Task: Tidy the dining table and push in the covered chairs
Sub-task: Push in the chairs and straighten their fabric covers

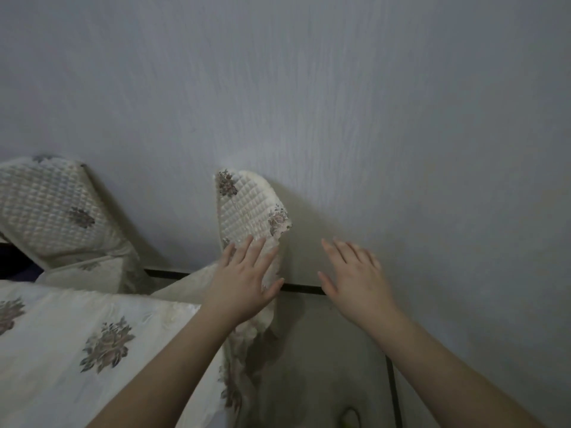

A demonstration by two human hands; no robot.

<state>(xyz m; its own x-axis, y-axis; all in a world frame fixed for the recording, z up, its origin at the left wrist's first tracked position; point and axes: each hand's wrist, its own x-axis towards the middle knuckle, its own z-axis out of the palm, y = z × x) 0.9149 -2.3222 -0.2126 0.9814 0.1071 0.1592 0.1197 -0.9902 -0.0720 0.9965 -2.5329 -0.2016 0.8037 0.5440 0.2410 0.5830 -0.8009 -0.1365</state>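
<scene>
A chair in a cream quilted cover with flower prints (247, 208) stands against the grey wall at the middle of the view. My left hand (247, 279) lies flat with straight fingers on the lower part of that chair's back. My right hand (355, 276) hovers open to the right of the chair, touching nothing. A second covered chair (52, 211) leans at the left. The dining table (77, 335), under a cream flowered cloth, fills the lower left, and the cloth's edge hangs down beside the chair.
A grey textured wall (340, 103) fills the upper view close ahead. A dark skirting strip (302, 287) runs along its foot, with pale floor (324, 366) to the right of the table. A dark gap shows at the far left edge.
</scene>
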